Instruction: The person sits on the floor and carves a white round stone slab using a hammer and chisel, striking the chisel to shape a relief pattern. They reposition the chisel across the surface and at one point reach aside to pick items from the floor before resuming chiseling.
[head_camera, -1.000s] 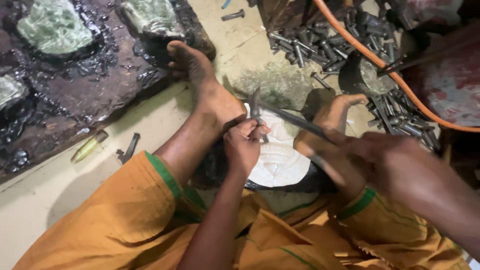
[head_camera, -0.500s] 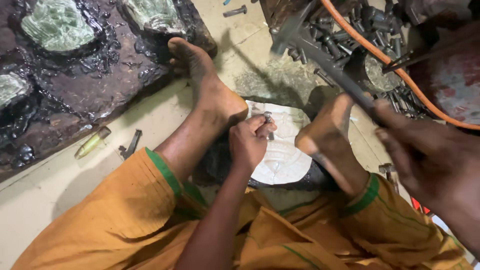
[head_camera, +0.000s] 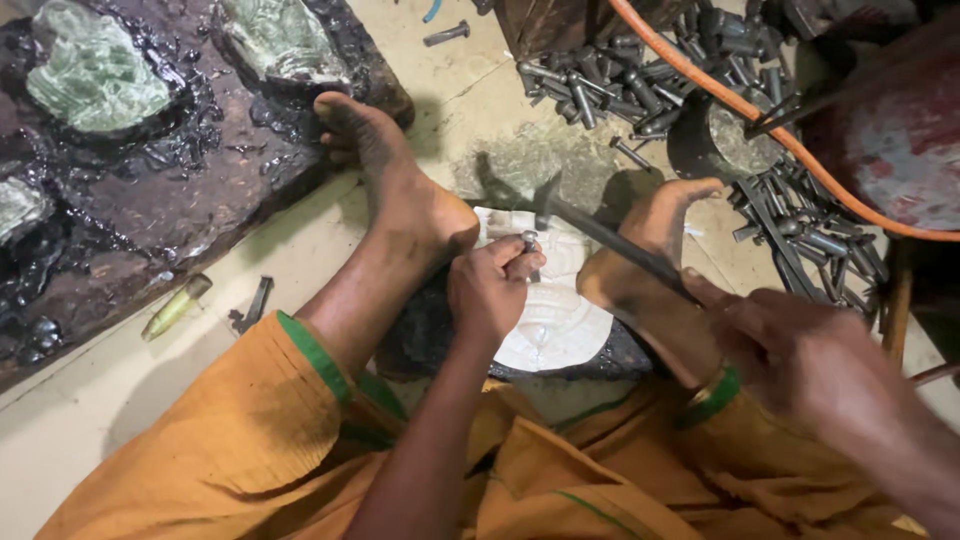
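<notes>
The person wears loose orange cloth trousers (head_camera: 230, 440), creased in soft folds across the lap and ending at each shin in a narrow green hem band (head_camera: 312, 352); a thin green line also runs along a seam low in the fabric. Both forearms are bare, with no sleeves in view, and both feet are bare and dusted dark with grime. The left hand (head_camera: 490, 292) and the right hand (head_camera: 800, 350) carry no gloves, rings or watch.

Head view, close, straight down
</notes>
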